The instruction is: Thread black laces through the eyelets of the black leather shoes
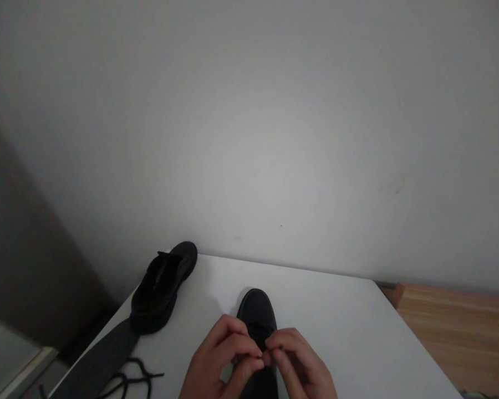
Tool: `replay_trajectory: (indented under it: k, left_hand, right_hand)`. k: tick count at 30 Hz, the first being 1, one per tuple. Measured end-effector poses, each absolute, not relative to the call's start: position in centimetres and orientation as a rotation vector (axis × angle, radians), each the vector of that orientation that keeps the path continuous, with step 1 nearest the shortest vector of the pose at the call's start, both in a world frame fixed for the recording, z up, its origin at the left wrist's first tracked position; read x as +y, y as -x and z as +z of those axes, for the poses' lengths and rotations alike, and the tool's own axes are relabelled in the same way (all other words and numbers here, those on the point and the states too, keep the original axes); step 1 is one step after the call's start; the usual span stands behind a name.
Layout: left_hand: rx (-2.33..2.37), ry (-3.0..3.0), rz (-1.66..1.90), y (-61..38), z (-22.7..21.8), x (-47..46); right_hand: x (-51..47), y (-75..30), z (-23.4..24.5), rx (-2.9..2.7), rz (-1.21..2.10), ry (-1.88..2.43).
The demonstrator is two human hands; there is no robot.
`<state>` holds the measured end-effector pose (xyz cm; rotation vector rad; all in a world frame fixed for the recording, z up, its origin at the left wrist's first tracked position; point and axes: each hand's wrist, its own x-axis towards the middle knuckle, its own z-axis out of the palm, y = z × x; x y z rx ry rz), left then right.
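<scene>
A black shoe (256, 313) lies on the white table (349, 321), toe pointing away from me. Both hands hover over its lace area at the bottom of the view. My left hand (218, 360) and my right hand (301, 363) meet fingertip to fingertip, pinching what looks like a thin black lace end of this shoe. The near half of the shoe is hidden under my hands. A second black shoe (163, 285) rests at the table's far left corner, apart from my hands.
A loose black shoelace (128, 382) lies on the table's left side beside a dark grey strip (100, 360). A pale wall rises right behind the table. Wooden flooring (461, 332) shows to the right.
</scene>
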<state>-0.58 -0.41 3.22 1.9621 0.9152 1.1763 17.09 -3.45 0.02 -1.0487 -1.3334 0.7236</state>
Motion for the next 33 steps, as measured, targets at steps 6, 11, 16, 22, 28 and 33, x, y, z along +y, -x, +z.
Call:
replay_trajectory:
  k: [6, 11, 16, 22, 28, 33]
  left_hand:
    - [0.926, -1.856, 1.215, -0.6, 3.3, 0.4]
    - [0.919, -1.778, 1.042, -0.5, 2.3, 1.3]
    - [0.775, -1.965, 1.013, 0.0, 1.0, 1.7]
    - [0.881, -1.890, 1.164, 0.5, 0.0, 1.0]
    - [0.983, -1.580, 1.186, -0.1, -0.6, 0.3]
    - [1.016, -1.485, 1.115, -1.9, -0.5, 0.3]
  right_hand:
    - [-2.2, -16.5, 0.5, -1.515, 0.934, 1.010]
    - [-1.9, -17.2, 0.8, -1.369, 0.961, 0.975]
    - [-2.3, -17.4, 0.4, -1.330, 0.889, 0.952]
    - [-3.3, -17.2, -1.7, -0.838, 0.851, 1.006]
    - [-2.9, -17.4, -0.9, -0.688, 0.816, 1.075]
    - [-2.6, -16.4, 0.9, -0.717, 0.965, 1.069]
